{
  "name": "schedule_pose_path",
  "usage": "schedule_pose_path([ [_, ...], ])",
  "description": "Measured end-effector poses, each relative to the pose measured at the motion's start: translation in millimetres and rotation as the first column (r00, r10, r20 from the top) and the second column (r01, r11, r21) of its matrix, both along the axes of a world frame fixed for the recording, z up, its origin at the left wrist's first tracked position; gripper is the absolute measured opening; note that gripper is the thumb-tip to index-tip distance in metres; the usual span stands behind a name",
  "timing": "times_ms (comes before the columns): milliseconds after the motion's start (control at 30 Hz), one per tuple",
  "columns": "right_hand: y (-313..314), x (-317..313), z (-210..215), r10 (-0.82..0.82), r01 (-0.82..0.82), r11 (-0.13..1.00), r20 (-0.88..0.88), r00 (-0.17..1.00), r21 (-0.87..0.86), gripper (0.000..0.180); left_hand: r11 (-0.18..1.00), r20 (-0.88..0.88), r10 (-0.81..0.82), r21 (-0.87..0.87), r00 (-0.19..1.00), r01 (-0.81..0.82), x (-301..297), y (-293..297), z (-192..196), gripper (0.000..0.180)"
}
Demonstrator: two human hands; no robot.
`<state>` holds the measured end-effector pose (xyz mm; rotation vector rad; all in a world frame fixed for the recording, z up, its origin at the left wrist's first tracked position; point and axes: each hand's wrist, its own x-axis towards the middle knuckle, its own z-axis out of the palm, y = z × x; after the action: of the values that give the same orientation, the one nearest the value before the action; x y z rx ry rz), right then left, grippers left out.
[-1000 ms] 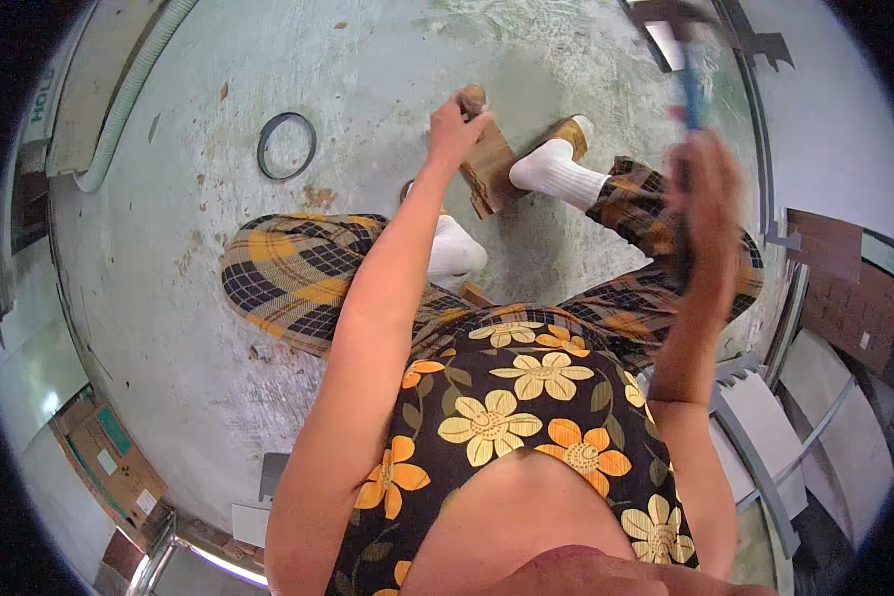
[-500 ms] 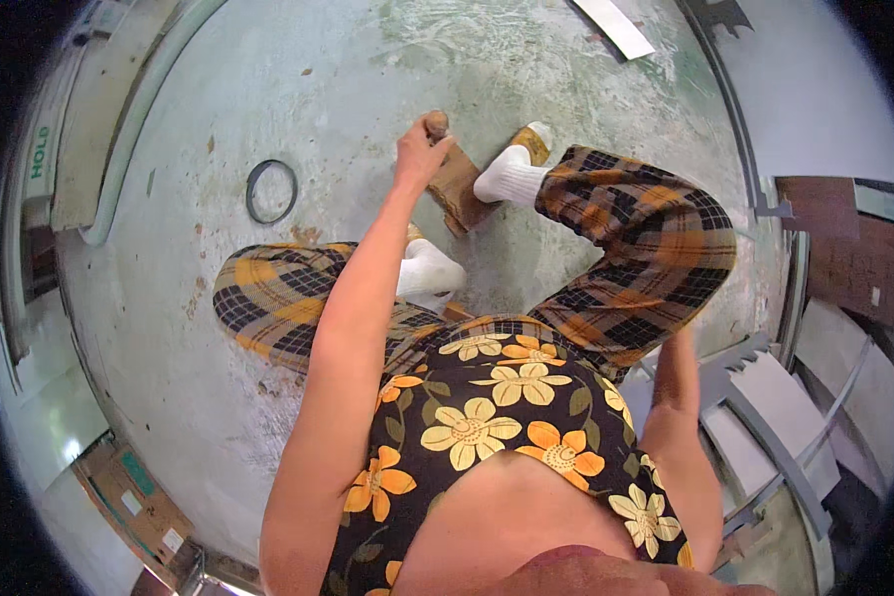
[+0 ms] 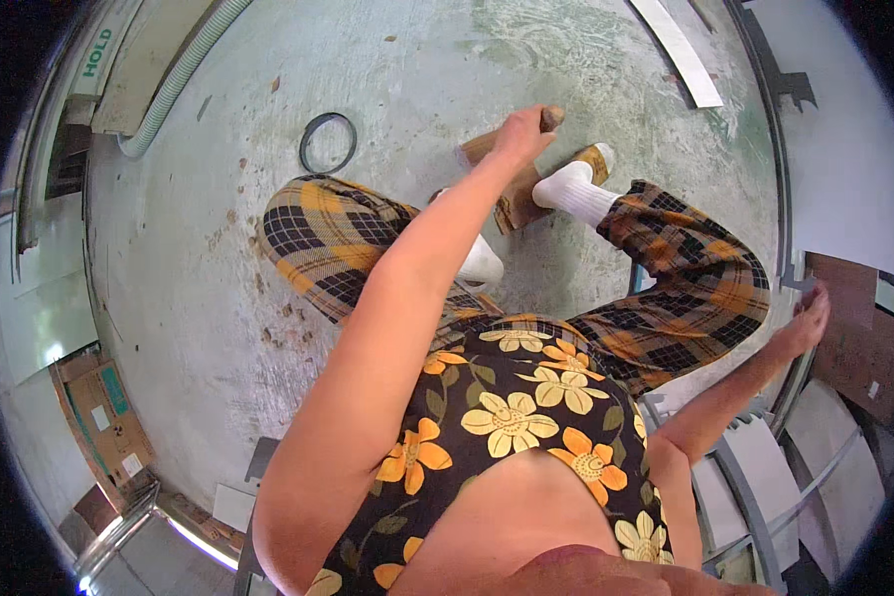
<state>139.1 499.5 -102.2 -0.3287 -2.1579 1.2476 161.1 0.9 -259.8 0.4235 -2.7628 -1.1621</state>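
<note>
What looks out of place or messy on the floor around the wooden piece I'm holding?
The concrete floor is stained and scattered with small brown chips and debris. A loose dark ring lies by itself, left of the wooden block that your left hand reaches over. A pale strip lies slantwise at the top. Nothing looks spilled.

Bare concrete floor (image 3: 189,268), pale grey-green, stained and scuffed. A dark metal ring (image 3: 328,142) lies flat on it. Right of the ring, a short wooden board (image 3: 512,194) on the floor. Far right of the ring, up top, a white flat strip (image 3: 677,50). Left of the ring, a ribbed grey hose (image 3: 174,84) along the floor edge. Well below-left of the ring, a cardboard box (image 3: 104,417).
</note>
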Motion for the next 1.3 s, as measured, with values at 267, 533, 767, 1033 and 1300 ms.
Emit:
schedule_pose_path([
  [267,-357.6,111.1,52.4,0.959,-0.985,0.054,0.266,0.097,0.166,0.026,0.999,0.102,0.027,-0.044,0.994,-0.023,-5.1,19.3,-1.8,0.035],
  [533,-407.5,105.0,-6.7,0.812,-0.942,-0.038,0.56,0.165,0.333,0.047,0.997,0.002,0.043,-0.069,0.999,-0.043,-7.0,26.6,-12.4,0.034],
  [767,-411.2,125.6,22.9,0.829,-0.953,-0.142,0.559,0.033,0.267,0.056,0.998,-0.007,-0.024,-0.059,1.0,0.023,-6.9,33.3,-2.1,0.032],
  [1033,-425.8,120.9,3.6,0.783,-0.952,-0.122,0.617,0.083,0.282,0.066,0.996,-0.118,0.061,-0.055,0.991,-0.067,-4.2,27.4,-12.9,0.037],
  [1300,-430.1,119.0,-5.0,0.776,-0.909,-0.108,0.606,0.176,0.402,0.067,0.998,-0.099,0.06,0.002,0.993,-0.06,-2.1,21.8,-4.3,0.03],
])
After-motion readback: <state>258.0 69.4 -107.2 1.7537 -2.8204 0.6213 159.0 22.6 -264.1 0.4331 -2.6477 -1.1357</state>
